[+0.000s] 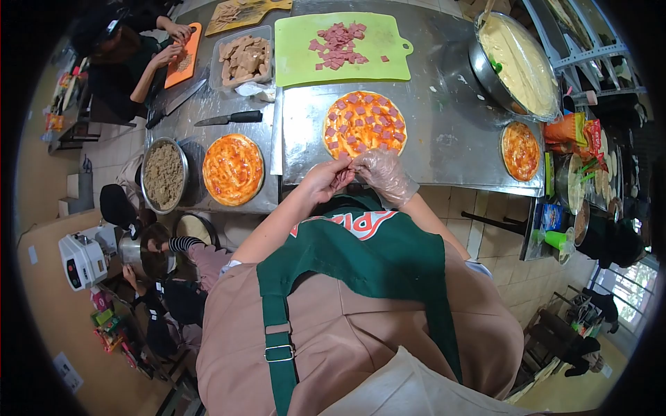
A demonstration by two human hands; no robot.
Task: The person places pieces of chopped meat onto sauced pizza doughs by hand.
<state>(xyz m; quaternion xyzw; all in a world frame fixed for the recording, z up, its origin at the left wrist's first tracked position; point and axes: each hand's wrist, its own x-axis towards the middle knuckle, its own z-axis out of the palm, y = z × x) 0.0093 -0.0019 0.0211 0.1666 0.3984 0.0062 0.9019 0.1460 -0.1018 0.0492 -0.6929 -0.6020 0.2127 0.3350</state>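
A pizza base with red sauce and small pink meat squares lies on the metal table in front of me. At its near edge my two hands meet. My bare left hand is closed, its fingers curled against the fingertips of my right hand. My right hand wears a clear plastic glove and is closed in a pinch. Anything between the fingers is too small or hidden. Beyond the pizza, chopped pink meat lies on a lime-green cutting board.
A sauced pizza base, a bowl of crumbly filling and knives are on the left. A tub of brown pieces stands behind. At right are a large dough bowl and another pizza. A co-worker's hands work on an orange board.
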